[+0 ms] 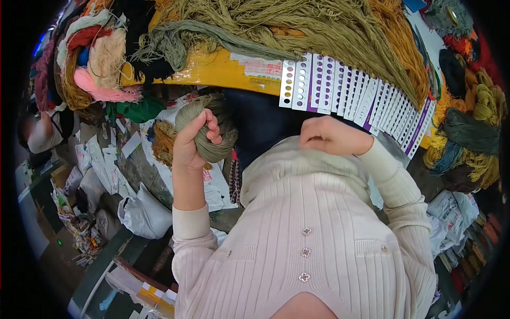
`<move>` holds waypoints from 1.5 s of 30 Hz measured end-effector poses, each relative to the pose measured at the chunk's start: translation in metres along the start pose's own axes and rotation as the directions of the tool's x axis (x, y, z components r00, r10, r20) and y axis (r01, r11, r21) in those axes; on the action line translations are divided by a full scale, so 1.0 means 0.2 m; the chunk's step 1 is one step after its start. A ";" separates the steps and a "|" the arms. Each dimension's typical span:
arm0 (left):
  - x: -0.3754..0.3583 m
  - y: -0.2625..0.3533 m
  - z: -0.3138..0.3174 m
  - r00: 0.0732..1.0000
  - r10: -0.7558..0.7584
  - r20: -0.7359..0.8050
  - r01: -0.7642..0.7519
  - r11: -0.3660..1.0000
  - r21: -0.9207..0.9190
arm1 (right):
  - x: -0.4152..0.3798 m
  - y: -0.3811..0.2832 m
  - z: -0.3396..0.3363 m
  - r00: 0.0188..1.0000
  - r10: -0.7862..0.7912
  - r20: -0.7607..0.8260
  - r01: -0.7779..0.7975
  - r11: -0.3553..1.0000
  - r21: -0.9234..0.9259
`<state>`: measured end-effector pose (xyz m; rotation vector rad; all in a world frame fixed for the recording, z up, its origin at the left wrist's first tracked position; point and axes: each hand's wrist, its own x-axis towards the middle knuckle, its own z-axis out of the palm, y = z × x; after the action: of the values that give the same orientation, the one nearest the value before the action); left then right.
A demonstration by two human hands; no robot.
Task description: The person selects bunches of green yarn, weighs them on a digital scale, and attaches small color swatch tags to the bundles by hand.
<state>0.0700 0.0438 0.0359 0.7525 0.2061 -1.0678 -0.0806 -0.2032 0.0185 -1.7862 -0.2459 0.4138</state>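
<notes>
My left hand is closed around a ball of grey-green yarn, held up to the left of my waist. The fingers curl over the front of the ball, and its strands look wound in a round bundle. In front of my waist my right hand is bent inward with curled fingers. Whatever lies between its fingertips, if anything, is hidden or too thin to make out. Just beyond that hand, a fanned row of white and purple punched cards hangs over the table's edge.
A yellow table carries a heap of olive yarn hanks and orange yarn. Pink yarn hangs at the left. White plastic bags lie on the floor. More yarn is piled at the right. Another person is at far left.
</notes>
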 end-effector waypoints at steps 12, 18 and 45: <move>-0.01 0.00 0.02 0.966 -0.062 0.251 0.070 0.997 -0.023 | 0.00 0.03 -0.03 0.947 -0.065 -0.316 -0.056 0.932 -0.359; 0.09 -0.09 0.31 0.783 0.225 0.580 -0.108 0.967 -0.230 | 0.08 -0.12 -0.03 0.824 0.090 -0.559 -0.020 0.991 0.130; -0.23 0.64 -0.73 0.862 0.361 0.356 -0.024 0.730 -0.683 | -1.29 -0.27 -0.97 0.006 -0.142 -0.990 0.856 0.512 -0.068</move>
<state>0.1846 0.2047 0.0084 -0.1480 0.0689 -0.8484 -0.2363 -0.4601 0.1493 -0.8186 0.0858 -1.1809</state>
